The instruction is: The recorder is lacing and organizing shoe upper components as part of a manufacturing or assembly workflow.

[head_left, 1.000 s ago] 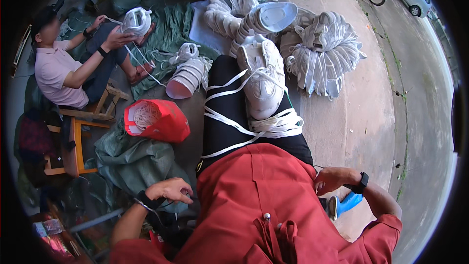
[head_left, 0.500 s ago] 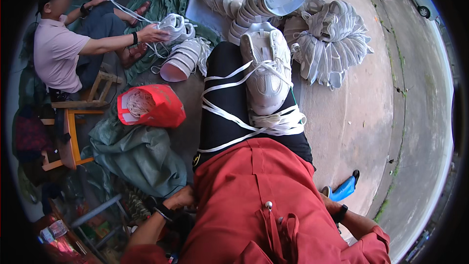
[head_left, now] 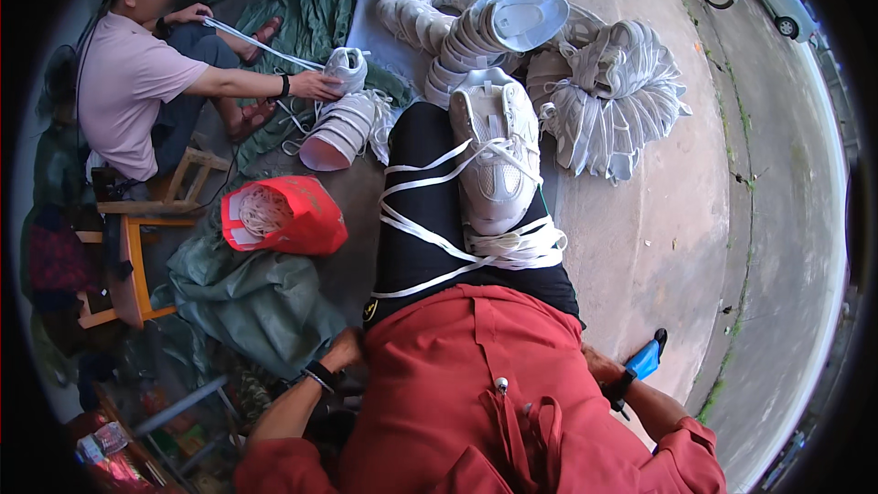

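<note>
- The white shoe [head_left: 498, 165] lies sole-down on the person's black-trousered thighs [head_left: 416, 210], toe pointing to 6 o'clock; the directions below are taken from it.
- A bundle of white laces [head_left: 526, 247] lies at 6 o'clock, just beyond the toe, with loose strands crossing the thighs toward 8 o'clock.
- At 7 o'clock, the left hand [head_left: 346, 349] is down beside the red garment [head_left: 439, 357]; its fingers are hidden, so its grip cannot be told.
- At 5 o'clock, the right hand [head_left: 601, 366] is at the garment's other side, its fingers also hidden and its grip impossible to tell.
- Between 8 and 9 o'clock, a red bag [head_left: 320, 217] holds pale cords [head_left: 263, 210].
- At 2 o'clock sits a ring of pale shoes [head_left: 617, 114].
- At 10 o'clock, a co-worker's hand [head_left: 315, 86] touches another white shoe [head_left: 347, 69].
</note>
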### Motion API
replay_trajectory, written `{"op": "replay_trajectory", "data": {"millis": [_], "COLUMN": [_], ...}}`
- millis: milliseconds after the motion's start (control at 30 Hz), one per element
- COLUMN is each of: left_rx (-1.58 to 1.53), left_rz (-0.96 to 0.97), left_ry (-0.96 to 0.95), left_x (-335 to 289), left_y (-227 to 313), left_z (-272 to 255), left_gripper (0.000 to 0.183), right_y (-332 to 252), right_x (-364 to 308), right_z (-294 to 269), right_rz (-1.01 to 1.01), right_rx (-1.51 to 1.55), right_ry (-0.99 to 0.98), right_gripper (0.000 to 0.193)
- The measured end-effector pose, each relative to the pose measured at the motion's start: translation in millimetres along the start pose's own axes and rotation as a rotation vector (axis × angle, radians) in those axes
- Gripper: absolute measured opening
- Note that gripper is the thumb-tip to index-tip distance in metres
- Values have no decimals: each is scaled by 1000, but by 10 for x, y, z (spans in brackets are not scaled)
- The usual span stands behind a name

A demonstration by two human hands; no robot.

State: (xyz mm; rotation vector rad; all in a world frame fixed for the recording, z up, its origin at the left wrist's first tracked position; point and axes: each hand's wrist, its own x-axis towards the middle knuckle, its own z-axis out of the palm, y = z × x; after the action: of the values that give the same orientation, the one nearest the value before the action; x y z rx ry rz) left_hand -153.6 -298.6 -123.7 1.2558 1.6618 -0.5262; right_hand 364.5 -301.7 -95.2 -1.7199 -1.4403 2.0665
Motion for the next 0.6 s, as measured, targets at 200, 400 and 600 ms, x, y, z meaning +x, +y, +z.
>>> {"op": "replay_trajectory", "data": {"millis": [200,400,600], "left_rx": [-283,-20,-107], "left_rz": [349,761,775], "left_ry": [176,184,455], "left_x": [-411,-714,-462], "left_y": [817,1771,1820], "left_z": [-1318,-1257,-1193], "left_gripper": [11,30,7], "right_y": [-996,-2180,-2154], "right_x": [574,700,712], "right_z": [-649,-131,140], "right_rz": [44,-427,-650], "right_rx": [-148,-273,-519], "right_ry": [99,-78,-46], "right_gripper": [18,30,19]}}
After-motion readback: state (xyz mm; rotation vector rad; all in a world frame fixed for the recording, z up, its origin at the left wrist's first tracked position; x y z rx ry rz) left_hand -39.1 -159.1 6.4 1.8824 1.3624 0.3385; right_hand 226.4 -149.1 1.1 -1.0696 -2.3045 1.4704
